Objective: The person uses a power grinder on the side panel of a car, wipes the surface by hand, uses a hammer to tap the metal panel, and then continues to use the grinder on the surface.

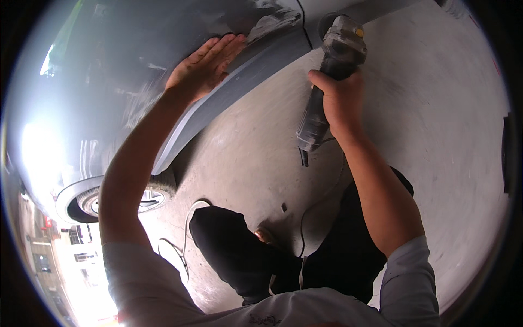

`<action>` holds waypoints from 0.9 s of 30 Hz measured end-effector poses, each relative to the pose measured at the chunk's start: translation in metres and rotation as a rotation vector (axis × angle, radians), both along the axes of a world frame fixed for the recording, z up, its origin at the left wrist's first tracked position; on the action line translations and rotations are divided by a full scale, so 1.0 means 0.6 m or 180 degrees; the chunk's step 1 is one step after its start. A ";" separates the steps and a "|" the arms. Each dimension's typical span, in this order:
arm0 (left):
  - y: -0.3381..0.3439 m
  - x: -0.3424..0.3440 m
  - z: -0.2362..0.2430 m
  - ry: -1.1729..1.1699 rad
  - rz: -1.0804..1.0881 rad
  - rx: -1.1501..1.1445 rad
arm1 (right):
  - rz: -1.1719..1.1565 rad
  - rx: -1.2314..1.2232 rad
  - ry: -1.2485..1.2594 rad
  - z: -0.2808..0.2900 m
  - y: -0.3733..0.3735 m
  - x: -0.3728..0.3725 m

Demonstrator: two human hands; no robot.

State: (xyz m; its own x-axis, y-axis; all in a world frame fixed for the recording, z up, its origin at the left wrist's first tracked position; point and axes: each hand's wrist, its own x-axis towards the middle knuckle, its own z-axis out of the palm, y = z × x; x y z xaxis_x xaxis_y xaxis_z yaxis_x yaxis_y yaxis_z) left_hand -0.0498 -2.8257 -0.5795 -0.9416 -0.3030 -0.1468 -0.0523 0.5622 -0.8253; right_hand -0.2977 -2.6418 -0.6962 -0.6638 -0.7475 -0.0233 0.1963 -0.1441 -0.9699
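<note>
My left hand (pixel 206 64) lies flat with straight fingers on the grey lower side panel (pixel 125 71) of a car, just above its sill. Right beside the fingertips is a scuffed, whitish patch (pixel 279 23) on the paintwork. My right hand (pixel 344 101) is wrapped round the dark body of an angle grinder (pixel 313 120), held over the floor to the right of the sill. The grinder's dusty metal head (pixel 345 41) points away from me, its disc side toward the car. The disc itself is mostly hidden, and whether it touches the panel I cannot tell.
Below the panel at the left stands a car wheel (pixel 158 197). A thin dark cord (pixel 303 223) and a pale looped cable (pixel 188 218) lie across the grey concrete floor (pixel 430 125). One small dark piece (pixel 283 207) rests near my knees. Bright light comes from the lower left.
</note>
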 end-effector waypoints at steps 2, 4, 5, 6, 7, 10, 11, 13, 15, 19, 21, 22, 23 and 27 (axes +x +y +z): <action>0.001 0.043 0.005 0.0023 -0.0009 -0.0027 | 0.0105 -0.0004 -0.0105 -0.003 -0.002 0.002; 0.011 0.076 0.016 0.0120 0.0320 0.0062 | 0.0218 0.0003 -0.0097 -0.002 -0.001 0.004; 0.015 0.083 0.021 0.0118 0.0575 0.0107 | 0.0278 -0.0004 -0.0113 0.000 -0.001 0.006; 0.022 0.086 0.025 0.0095 0.0675 0.0062 | 0.0286 -0.0030 -0.0123 0.002 0.001 0.008; 0.025 0.081 0.027 0.0254 0.0416 0.0069 | 0.0310 -0.0077 -0.0160 0.005 0.002 0.010; 0.023 0.031 0.026 0.0307 0.0337 0.0056 | 0.0241 -0.0055 -0.0103 0.015 0.005 0.020; 0.015 0.008 0.020 0.0247 0.0383 -0.0003 | 0.0208 -0.0008 -0.0052 0.018 0.006 0.027; 0.005 -0.037 0.009 0.0217 0.0247 -0.0056 | 0.0139 -0.0065 0.0020 0.023 0.007 0.033; 0.003 -0.065 -0.002 0.0340 -0.0220 -0.0039 | 0.0144 -0.0028 0.0053 0.026 0.011 0.030; 0.098 -0.036 -0.060 0.1215 0.0807 0.1041 | 0.0244 0.0129 0.0222 0.022 0.015 0.028; 0.182 -0.007 -0.104 0.2144 0.1549 0.2660 | 0.0236 -0.0085 0.0489 0.015 0.011 0.040; 0.226 0.003 -0.127 0.3220 0.2199 0.4230 | 0.0207 -0.0314 0.0677 0.010 0.008 0.054; 0.253 0.003 -0.148 0.3474 0.2237 0.5078 | 0.0191 -0.0548 0.0882 0.006 0.003 0.067; 0.330 -0.023 -0.212 0.4007 0.1884 0.6088 | 0.0394 -0.0316 0.1316 -0.002 0.007 0.119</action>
State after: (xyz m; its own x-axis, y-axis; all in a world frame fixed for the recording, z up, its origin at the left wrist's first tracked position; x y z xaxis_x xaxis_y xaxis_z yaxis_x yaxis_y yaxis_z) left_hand -0.0639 -2.6277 -0.7065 -0.6594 -0.7410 -0.1273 -0.2994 0.1035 0.9485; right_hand -0.2260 -2.6374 -0.6972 -0.5075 -0.8072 0.3013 -0.1838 -0.2402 -0.9532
